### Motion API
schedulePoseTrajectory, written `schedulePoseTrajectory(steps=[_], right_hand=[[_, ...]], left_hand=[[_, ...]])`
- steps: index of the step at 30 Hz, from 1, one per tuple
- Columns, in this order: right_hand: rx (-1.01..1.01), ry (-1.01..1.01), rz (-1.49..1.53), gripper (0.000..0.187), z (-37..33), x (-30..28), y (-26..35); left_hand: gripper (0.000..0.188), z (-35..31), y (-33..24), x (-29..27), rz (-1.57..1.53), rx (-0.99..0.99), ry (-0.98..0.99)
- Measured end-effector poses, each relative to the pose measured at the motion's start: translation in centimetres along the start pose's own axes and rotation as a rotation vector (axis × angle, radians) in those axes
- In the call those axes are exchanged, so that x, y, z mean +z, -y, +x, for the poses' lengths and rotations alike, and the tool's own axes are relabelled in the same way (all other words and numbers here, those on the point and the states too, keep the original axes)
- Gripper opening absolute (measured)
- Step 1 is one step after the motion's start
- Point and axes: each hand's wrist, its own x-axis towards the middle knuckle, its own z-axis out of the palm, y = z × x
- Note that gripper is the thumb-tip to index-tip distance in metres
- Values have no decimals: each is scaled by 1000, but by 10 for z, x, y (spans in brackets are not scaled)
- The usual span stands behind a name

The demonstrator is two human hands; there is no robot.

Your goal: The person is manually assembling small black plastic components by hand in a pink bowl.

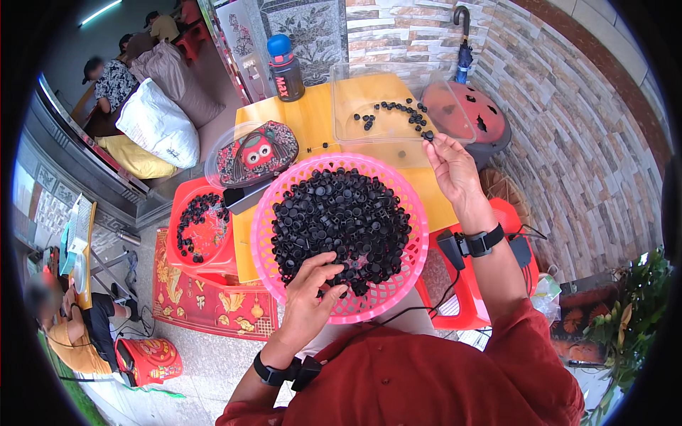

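Observation:
A pink perforated plastic basket stands in front of me, heaped with small black plastic caps. My left hand is at the basket's near left rim. Its fingers curl in over the caps, and what lies between thumb and fingertips cannot be made out. Beyond the basket to the right, my right hand pinches one black plastic cap between thumb and forefinger. That cap is at the near right edge of a clear plastic box, where several more caps lie scattered.
The basket overlaps a yellow table. On it are a dark bottle with a blue lid and an owl-patterned pouch. A red stool holding more caps stands left. Another red stool is right. People sit farther left.

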Motion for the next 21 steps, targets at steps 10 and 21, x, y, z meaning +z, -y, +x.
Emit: schedulePoseTrajectory(steps=[10, 21], right_hand=[[-394, 242, -1331, 31, 21, -5, 4], [-243, 211, -1347, 24, -15, 19, 14]], left_hand=[[28, 0, -5, -3, 178, 187, 464], [12, -5, -5, -12, 182, 170, 569]])
